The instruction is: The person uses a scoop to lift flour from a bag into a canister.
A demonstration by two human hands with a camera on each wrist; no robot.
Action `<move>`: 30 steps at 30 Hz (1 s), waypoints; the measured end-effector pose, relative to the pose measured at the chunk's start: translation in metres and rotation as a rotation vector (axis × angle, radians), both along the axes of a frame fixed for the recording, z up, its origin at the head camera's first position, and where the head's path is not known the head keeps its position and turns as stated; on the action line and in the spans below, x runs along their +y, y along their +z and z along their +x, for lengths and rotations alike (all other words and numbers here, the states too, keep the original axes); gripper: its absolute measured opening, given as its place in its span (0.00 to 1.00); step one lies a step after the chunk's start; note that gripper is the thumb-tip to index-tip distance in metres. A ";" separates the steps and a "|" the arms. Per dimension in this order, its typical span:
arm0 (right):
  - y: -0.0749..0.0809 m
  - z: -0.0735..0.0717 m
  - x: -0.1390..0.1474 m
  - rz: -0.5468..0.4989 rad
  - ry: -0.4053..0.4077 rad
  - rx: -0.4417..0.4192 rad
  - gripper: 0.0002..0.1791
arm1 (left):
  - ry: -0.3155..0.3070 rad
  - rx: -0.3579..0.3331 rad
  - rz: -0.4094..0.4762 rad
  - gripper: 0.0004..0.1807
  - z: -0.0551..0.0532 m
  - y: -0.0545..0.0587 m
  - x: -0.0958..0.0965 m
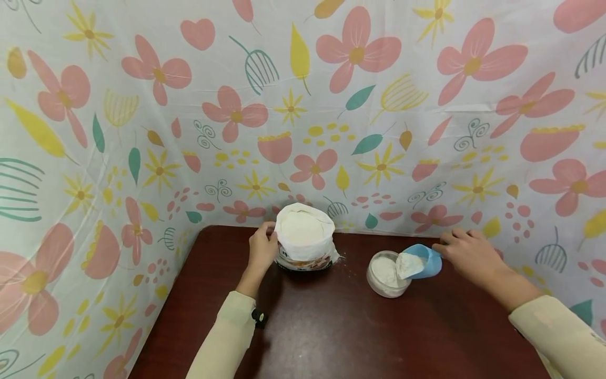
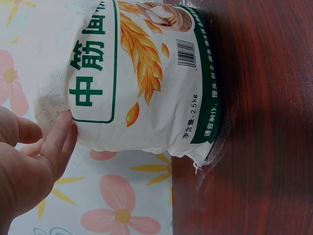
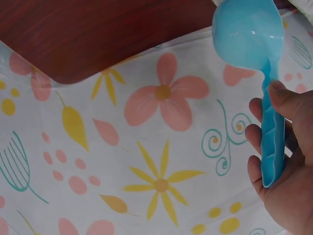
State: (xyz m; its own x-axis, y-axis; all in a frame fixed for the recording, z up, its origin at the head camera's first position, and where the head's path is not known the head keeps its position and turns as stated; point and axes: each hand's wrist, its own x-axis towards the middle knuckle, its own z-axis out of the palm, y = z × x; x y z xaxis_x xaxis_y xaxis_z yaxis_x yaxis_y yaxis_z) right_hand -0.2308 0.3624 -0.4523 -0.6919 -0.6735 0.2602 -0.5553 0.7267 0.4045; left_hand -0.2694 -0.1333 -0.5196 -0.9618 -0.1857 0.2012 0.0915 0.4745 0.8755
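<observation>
On the left, the left hand [image 1: 263,247] holds the upper side of an open white flour bag [image 2: 146,83], its fingertips right at the rolled rim. White flour [image 1: 303,227] fills the bag's mouth. The bag stands upright and shows green lettering and a wheat ear in the left wrist view. With fingers curled round its ridged handle, the right hand [image 3: 288,147] grips a blue scoop [image 3: 249,39]. Heaped with flour, the scoop is tilted over the right side of a clear round bowl [image 1: 389,292], its front edge overlapping the flour inside the bowl in the head view.
Bag and bowl stand on a dark red-brown table [image 1: 331,331]. A floral-print sheet [image 1: 303,105] hangs behind and to the left, right against the table's edges. Spilled flour specks [image 1: 347,266] lie beside the bag. A dark band [image 1: 259,318] is on the left wrist.
</observation>
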 end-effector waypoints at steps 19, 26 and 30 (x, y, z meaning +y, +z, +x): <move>0.010 -0.008 -0.019 0.099 0.025 0.033 0.17 | 0.002 0.007 0.008 0.14 -0.001 -0.003 0.000; 0.013 -0.010 -0.024 0.145 0.020 0.036 0.16 | -0.010 0.007 0.031 0.14 -0.001 -0.003 0.000; 0.014 -0.010 -0.026 0.151 0.022 0.056 0.15 | -0.006 0.005 0.023 0.14 -0.001 -0.003 0.000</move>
